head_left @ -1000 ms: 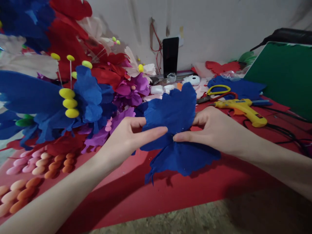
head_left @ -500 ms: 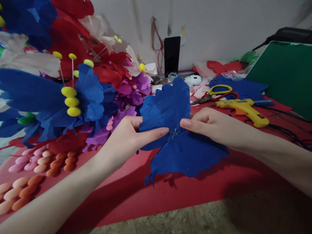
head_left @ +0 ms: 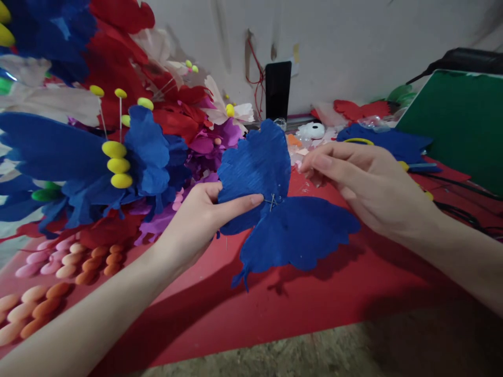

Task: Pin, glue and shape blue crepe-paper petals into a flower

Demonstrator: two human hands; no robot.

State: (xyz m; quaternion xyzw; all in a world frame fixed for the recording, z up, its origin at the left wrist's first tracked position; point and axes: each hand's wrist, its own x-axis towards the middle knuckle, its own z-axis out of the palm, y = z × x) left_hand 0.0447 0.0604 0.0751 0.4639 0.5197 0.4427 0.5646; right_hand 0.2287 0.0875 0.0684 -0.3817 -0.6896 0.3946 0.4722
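My left hand pinches a blue butterfly of crepe-like material by its left side, thumb on the front and fingers hidden behind. Its scalloped wings spread up and to the lower right, above the red table. Thin silvery crossed wires or staples show at its middle, beside my thumb tip. My right hand is apart from the butterfly, to its right, with loosely curled fingers and nothing visible in them. Behind that hand, a yellow glue gun is mostly hidden, as are scissors with a yellow handle.
Finished blue butterflies with yellow oval bodies crowd the left, among red, white and purple ones. Rows of pink and orange oval pieces lie at front left. A black phone leans on the wall; a green board stands at right.
My right hand has let go of the butterfly and moved right and up, now covering most of the glue gun. The butterfly, still in my left hand, has shifted slightly left.
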